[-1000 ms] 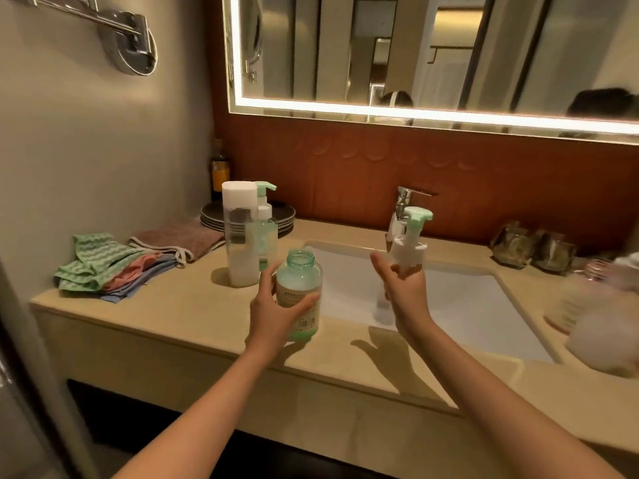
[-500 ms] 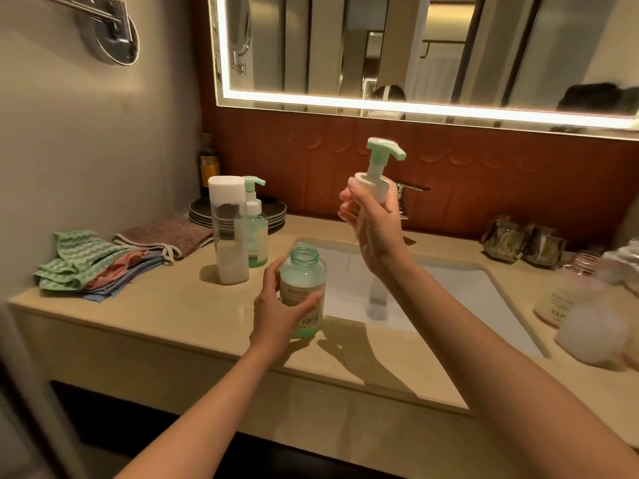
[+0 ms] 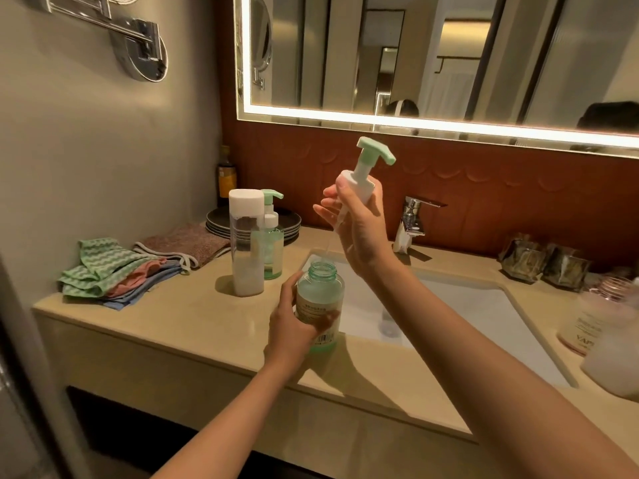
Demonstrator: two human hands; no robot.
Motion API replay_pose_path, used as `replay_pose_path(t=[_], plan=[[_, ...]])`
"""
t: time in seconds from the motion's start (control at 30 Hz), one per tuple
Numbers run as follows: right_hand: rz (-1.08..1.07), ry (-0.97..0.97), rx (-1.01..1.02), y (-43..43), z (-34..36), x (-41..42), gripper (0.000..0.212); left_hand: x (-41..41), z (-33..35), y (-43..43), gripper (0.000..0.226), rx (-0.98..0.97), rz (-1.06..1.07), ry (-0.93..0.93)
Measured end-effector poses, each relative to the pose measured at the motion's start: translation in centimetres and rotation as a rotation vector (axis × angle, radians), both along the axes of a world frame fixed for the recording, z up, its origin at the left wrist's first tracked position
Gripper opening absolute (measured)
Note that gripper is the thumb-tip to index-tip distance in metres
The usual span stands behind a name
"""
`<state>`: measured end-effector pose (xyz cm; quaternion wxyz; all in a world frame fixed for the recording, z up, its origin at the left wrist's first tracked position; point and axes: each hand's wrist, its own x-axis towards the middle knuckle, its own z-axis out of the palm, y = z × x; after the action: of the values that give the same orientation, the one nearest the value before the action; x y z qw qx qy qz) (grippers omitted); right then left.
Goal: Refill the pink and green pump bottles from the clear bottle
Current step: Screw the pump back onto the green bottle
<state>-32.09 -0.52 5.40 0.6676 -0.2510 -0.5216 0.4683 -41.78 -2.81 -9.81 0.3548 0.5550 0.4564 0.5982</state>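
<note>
Hands [image 3: 293,328] around green bottle [image 3: 320,299], pump [image 3: 364,165]

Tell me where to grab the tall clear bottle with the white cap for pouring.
Wrap the clear bottle around its straight middle, below the white cap, coming from the front left: it stands upright, and another pump bottle crowds its right rear side.
</note>
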Motion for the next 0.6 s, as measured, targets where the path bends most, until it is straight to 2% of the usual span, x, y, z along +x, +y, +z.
replay_pose_path(t=[0.07,0.1,0.27,0.4,0.6], plan=[[-0.015,-0.084,-0.023,-0.1,-1.8,-0.2,0.057,0.0,0.1,0.0,0.08,0.0,0.011,0.015],[-0.026,-0.124,-0.037,0.0,-2.7,-0.3,0.059,0.0,0.1,0.0,0.08,0.003,0.014,0.024],[-0.118,-0.353,-0.055,-0.6,-5.5,-0.2,0.041,0.1,-0.2,0.1,0.077,-0.002,0.028,0.038],[-0.15,-0.517,-0.067,-0.9,-6.4,-0.7,0.04,-0.1,-0.9,0.6,0.073,-0.021,0.015,0.048],[-0.19,-0.545,-0.108,-1.0,-7.7,0.0,0.037,0.0,-0.8,0.7,0.075,-0.001,0.05,0.112]])
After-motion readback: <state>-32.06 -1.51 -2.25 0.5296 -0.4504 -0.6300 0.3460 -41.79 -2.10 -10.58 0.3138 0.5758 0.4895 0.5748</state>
